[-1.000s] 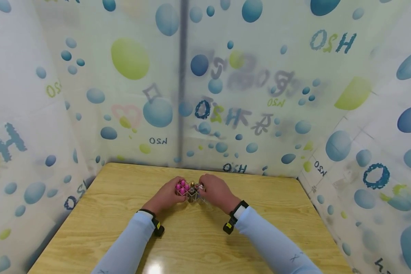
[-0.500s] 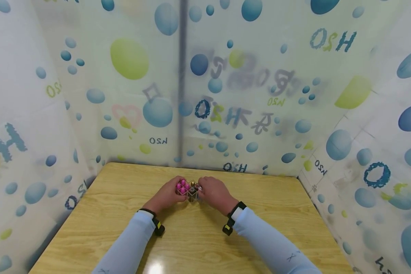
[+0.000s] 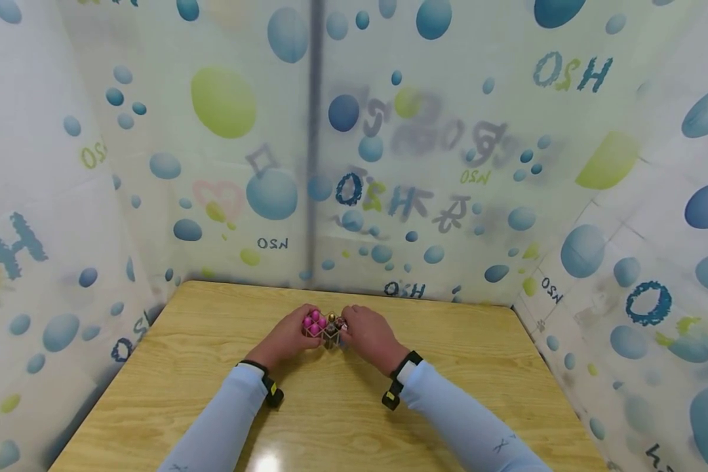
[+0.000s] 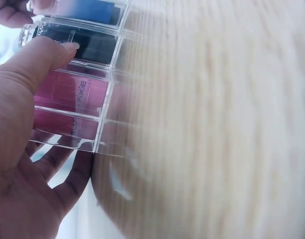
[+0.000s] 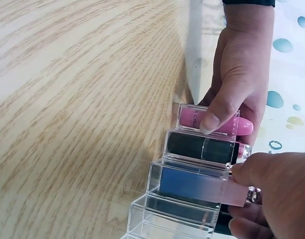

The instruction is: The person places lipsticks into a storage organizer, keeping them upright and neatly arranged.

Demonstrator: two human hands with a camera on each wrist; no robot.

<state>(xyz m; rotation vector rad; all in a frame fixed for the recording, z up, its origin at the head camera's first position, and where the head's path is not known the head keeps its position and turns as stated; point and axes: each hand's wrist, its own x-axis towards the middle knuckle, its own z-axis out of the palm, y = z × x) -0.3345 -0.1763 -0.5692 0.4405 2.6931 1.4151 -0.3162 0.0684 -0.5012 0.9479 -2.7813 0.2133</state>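
Note:
A clear stepped lipstick organizer [image 5: 157,219] stands on the table, its compartments holding several tubes. My left hand [image 3: 283,337] grips its left end, the thumb lying across the front near the pink lipsticks [image 3: 314,322] and a black tube [image 4: 95,46]. On the other end, my right hand [image 3: 373,335] pinches the upper part of a blue-and-pink tube [image 5: 187,183] with a silver top, which sits in a compartment beside the black one. The right thumb is at the tube's near side, the other fingers behind it. A gold-topped tube [image 3: 332,317] shows between the hands.
The light wood table [image 3: 307,419] extends around the organizer. Behind it hangs a patterned curtain [image 3: 425,262] with blue and green dots, and similar sheets enclose both sides. Each wrist wears a black strap with a small camera [image 3: 392,393].
My right hand has shifted slightly to the left and toward me, and the silver top by its fingertips shows less. The left hand and organizer stay in place.

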